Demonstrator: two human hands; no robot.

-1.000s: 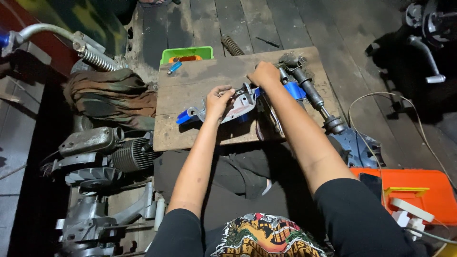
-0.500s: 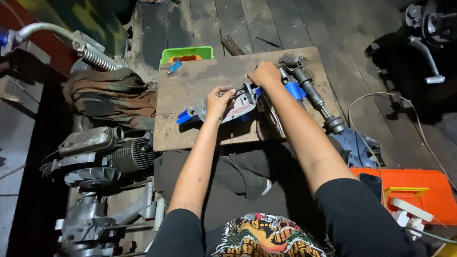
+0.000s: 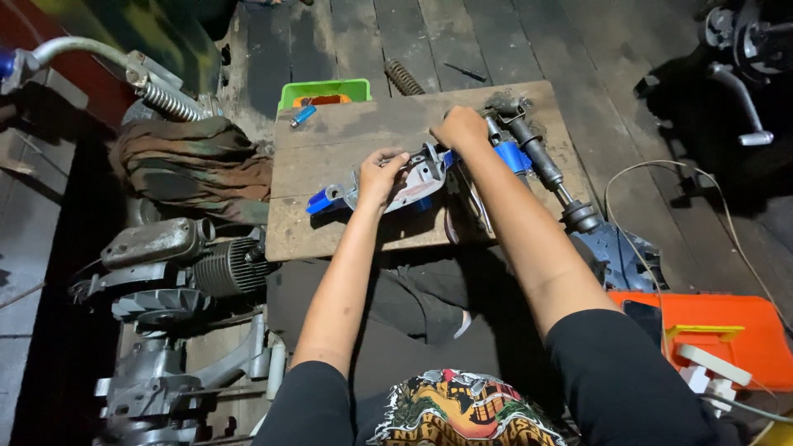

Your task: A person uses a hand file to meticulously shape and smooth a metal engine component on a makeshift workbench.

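Observation:
A grey metal machine part (image 3: 413,183) with blue ends lies on a wooden board (image 3: 347,140) over my lap. My left hand (image 3: 378,175) grips this part near its middle. My right hand (image 3: 459,130) is closed at the part's right end, next to a blue fitting (image 3: 510,157); what its fingers hold is hidden. A dark metal shaft (image 3: 541,165) with a round end runs along the board's right edge.
A green tray (image 3: 324,89) and a small blue piece (image 3: 302,116) lie at the board's far left. A coil spring (image 3: 404,77) rests on the plank floor. An engine (image 3: 178,264) stands at left. An orange toolbox (image 3: 727,330) sits at right, near a cable (image 3: 661,169).
My right hand has shifted slightly at the part's right end. My left hand stays clamped on the part.

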